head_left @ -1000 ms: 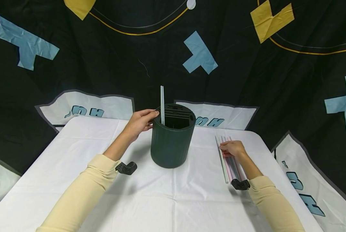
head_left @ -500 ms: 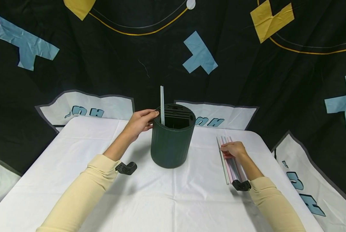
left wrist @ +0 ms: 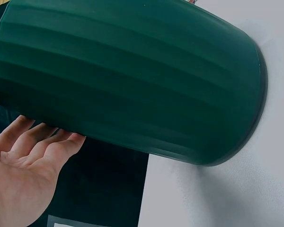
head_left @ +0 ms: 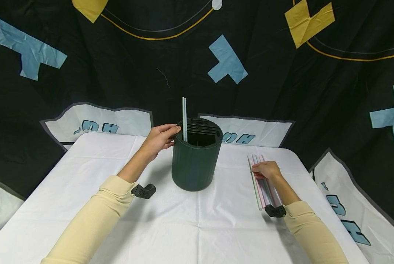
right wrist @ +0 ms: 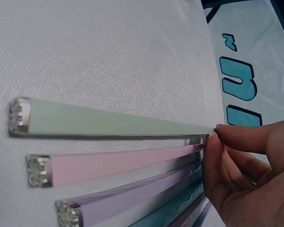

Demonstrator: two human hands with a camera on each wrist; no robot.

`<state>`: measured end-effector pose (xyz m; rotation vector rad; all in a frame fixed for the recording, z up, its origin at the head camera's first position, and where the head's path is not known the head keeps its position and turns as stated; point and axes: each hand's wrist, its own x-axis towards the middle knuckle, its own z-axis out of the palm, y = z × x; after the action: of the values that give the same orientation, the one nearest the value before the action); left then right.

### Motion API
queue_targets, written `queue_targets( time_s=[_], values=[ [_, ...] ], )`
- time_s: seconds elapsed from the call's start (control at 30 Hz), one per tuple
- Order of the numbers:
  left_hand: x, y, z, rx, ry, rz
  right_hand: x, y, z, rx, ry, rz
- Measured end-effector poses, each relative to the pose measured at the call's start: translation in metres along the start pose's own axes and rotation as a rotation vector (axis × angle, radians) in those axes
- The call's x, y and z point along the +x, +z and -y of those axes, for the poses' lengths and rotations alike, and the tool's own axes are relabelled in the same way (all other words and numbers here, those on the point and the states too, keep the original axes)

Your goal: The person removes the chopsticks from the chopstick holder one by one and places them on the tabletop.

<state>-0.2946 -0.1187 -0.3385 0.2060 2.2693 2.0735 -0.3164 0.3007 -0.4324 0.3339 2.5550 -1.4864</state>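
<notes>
A dark green cylindrical utensil holder point(head_left: 194, 170) stands upright on the white-covered table, with slots and a larger opening in its top. My left hand point(head_left: 158, 141) grips its left side near the rim, thumb at the top edge and fingers along the wall. Two pale chopsticks point(head_left: 184, 113) rise from the opening. At the right, pastel chopsticks lie side by side. Thumb and forefinger of my right hand point(head_left: 266, 169) pinch the pale green chopstick point(right wrist: 109, 116), the leftmost. Beside it are a pink chopstick point(right wrist: 104, 168) and a purple chopstick point(right wrist: 128, 194), with silvery ornamental ends; teal and darker ones are partly hidden.
The white tablecloth point(head_left: 170, 234) has fold creases and spans the table. Behind it hangs a black backdrop point(head_left: 144, 73) with blue and yellow shapes. The table's right edge runs close to my right forearm.
My right hand has shifted slightly right and toward me, and the leftmost chopstick's end has moved a little the same way. My left hand and the holder stay still.
</notes>
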Motion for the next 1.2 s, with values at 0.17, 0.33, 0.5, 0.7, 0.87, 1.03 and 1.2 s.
queue_targets(
  time_s=[0.17, 0.33, 0.5, 0.7, 0.87, 1.03, 1.2],
  values=[
    [0.0, 0.0, 0.0, -0.003, -0.003, 0.0, 0.001, -0.001, 0.0, 0.011, 0.0, 0.007],
    [0.001, -0.001, 0.0, -0.001, -0.005, -0.003, 0.002, 0.001, 0.0, 0.017, -0.001, 0.002],
    [0.0, -0.001, 0.0, 0.003, -0.006, -0.003, 0.003, 0.002, 0.0, 0.005, -0.003, 0.0],
    [0.0, -0.001, 0.0, 0.001, -0.009, -0.005, 0.003, 0.003, 0.001, -0.003, -0.007, -0.014],
    [0.0, 0.0, 0.0, 0.0, -0.006, -0.006, 0.003, 0.001, 0.003, -0.016, -0.016, -0.035],
    [0.0, -0.001, 0.001, 0.001, -0.004, -0.006, -0.001, -0.002, 0.01, -0.017, -0.05, -0.018],
    [-0.001, -0.001, 0.0, -0.003, -0.006, -0.003, -0.009, -0.004, 0.027, -0.017, -0.086, 0.017]
  ],
)
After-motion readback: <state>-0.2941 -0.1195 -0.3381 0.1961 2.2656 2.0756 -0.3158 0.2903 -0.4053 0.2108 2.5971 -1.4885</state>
